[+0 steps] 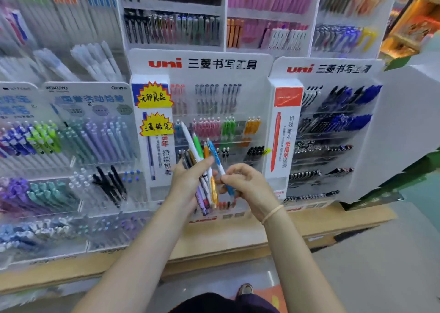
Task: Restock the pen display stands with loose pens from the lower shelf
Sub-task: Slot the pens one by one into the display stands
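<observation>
Plainly, head view: one frame, looking down and forward at two bare hands before a wall of pen racks.
Left hand (188, 181): centre of the frame, fingers and thumb curled round a bundle of pens (202, 169), gripping it near the middle so the pens fan upward and their lower ends stick out below the palm.
Bundle contents: a long white pen (190, 141) leaning up and left, a green-topped pen (197, 144), an orange one, some dark barrels, and purple-patterned ends at the bottom.
Right hand (240, 181): just right of the left hand, fingertips pinching a blue-and-white pen (217, 160) low on its barrel; the pen tilts up and left, its blue end beside the bundle's tops.
Wrist band (272, 213): a pale elastic loop round the right wrist.
Centre display stand (202, 63): directly behind the hands, white header with red "uni" lettering; its clear tiers hold pink, green, orange and black pens, with some slots sparsely filled.
Yellow starburst labels (154, 96): two handwritten tags on the stand's left panel.
Right display stand (328, 69): centre right, rows of blue and black pens.
Left display stands (88, 88): left of the frame, purple, teal, green and black pens, blurred.
Wooden shelf edge (238, 241): runs across the lower middle beneath the stands.
</observation>
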A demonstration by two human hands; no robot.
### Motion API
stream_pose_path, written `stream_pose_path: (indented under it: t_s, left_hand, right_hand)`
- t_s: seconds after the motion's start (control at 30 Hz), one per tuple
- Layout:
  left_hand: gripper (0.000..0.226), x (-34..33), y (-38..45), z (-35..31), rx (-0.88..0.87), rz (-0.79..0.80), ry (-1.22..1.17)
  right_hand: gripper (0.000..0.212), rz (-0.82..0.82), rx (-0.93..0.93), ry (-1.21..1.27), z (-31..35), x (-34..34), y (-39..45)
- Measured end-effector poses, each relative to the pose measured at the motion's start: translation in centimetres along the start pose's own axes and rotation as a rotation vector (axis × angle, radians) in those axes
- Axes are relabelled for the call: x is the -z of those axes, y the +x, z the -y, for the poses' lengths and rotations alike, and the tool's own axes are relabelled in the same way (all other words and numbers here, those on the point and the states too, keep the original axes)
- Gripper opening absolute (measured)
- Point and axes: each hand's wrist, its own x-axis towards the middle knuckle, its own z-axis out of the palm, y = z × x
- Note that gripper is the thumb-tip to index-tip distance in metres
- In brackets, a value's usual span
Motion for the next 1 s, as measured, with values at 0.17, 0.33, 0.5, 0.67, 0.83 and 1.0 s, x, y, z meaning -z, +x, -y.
stream_pose_path:
  t_s: [0.17, 0.33, 0.5, 0.67, 0.83, 1.0]
  left_hand:
    - [0.023, -4.2, 1.1, 0.3, -0.04, -0.062, 0.035]
    - [0.019, -5.4, 0.6, -0.1, -0.017, -0.119, -0.017]
    - [0.038, -4.3, 0.4, 0.0, -0.038, -0.115, 0.081]
    - [0.031, -2.3, 0.6, -0.7, -0.057, -0.041, 0.191]
    - [0.034, 0.5, 0.9, -1.6, -0.079, -0.04, 0.217]
    - [0.032, 3.3, 1.2, -2.5, -0.133, -0.096, 0.178]
  right_hand:
    - [0.016, 0.132, -0.003, -0.141, 1.9, 4.7, 3.5]
    - [0.017, 0.374, -0.004, -0.151, 3.1, 6.4, 6.1]
    - [0.022, 0.313, 0.092, -0.062, 3.6, 5.5, 8.0]
    - [0.022, 0.347, 0.117, 0.002, 4.7, 3.3, 8.3]
    - [0.019, 0.343, 0.126, -0.009, 4.9, 0.3, 7.8]
    - [0.018, 0.218, 0.203, -0.041, 5.1, -2.0, 7.7]
